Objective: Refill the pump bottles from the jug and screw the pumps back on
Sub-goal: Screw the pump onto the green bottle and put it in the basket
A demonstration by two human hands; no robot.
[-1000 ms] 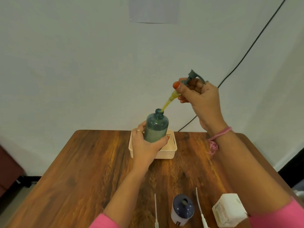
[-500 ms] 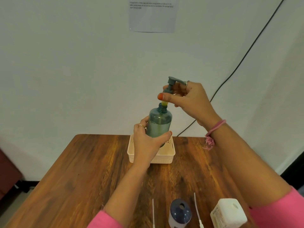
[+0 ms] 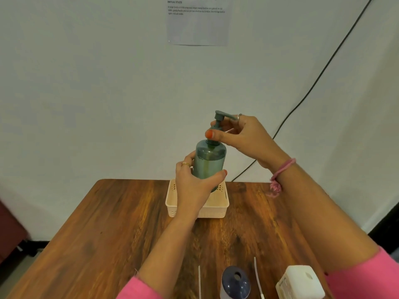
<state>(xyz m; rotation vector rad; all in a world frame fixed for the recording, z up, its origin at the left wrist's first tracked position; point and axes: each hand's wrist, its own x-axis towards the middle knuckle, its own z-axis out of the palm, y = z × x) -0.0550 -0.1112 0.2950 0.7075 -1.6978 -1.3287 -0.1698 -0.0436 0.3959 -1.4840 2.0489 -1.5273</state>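
Head view: the pump (image 3: 218, 124), lifted and tilted a second ago, now sits on the bottle (image 3: 208, 161) at 12 o'clock above the basket (image 3: 216, 209). Right hand (image 3: 244, 137) pinches its collar, left hand (image 3: 194, 182) grips the bottle; screwing should come next.

Wooden table (image 3: 108, 234); cream basket (image 3: 218, 209) at its far edge; printed sheet (image 3: 197, 24) on pale wall (image 3: 86, 83); black cable (image 3: 313, 87) slanting down wall toward table.
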